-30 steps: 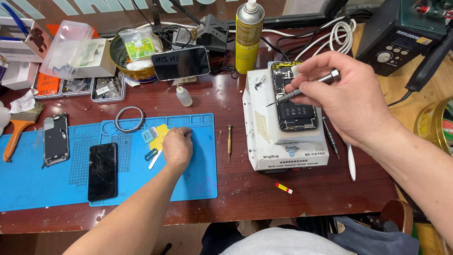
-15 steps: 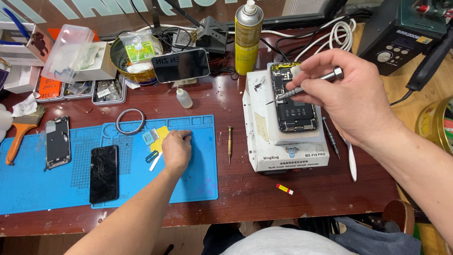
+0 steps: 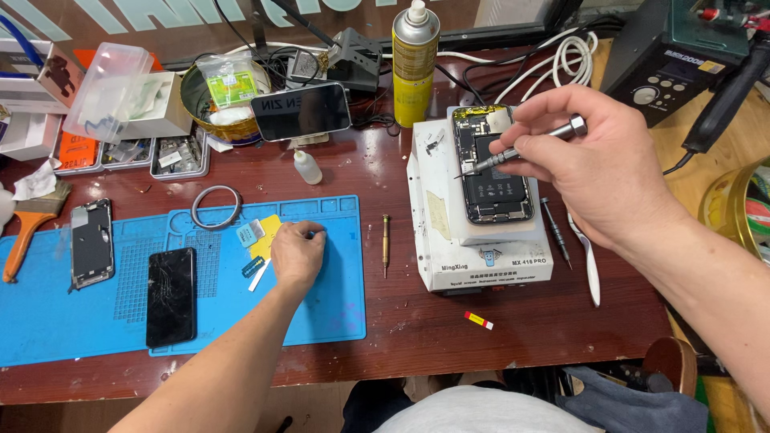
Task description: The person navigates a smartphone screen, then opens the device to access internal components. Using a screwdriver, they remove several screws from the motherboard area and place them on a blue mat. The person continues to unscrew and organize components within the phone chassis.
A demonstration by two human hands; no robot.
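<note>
Right hand (image 3: pixel 597 172) pinches a slim metal screwdriver (image 3: pixel 521 149) between thumb and fingertips, the knurled cap at its upper right end and the fine tip angled down to the left, just over the upper left edge of the opened phone (image 3: pixel 491 167). That phone lies face-open, its dark battery and board showing, on a pale pad atop a white box-shaped heating platform (image 3: pixel 449 240) at the middle of the wooden desk (image 3: pixel 513 337).

Left hand (image 3: pixel 297 252) rests curled, fingers down, on the blue work mat (image 3: pixel 337 297); whether it pinches anything small under the fingertips cannot be told. Just beside it lie a yellow card (image 3: pixel 265 237) and small blue tabs.

Judging by the tip's position, the step in hand looks like work on a screw near the phone's top corner. The next move would call for a steady, upright seat of the tip in the screw head, light pressure, and a place on the mat for any freed part.

Farther out, a second screwdriver (image 3: pixel 386 242) lies between mat and platform, a cracked black screen (image 3: pixel 171 295) and another phone frame (image 3: pixel 91 243) sit on the mat's left, and a yellow spray can (image 3: pixel 415 68) stands behind the platform.
</note>
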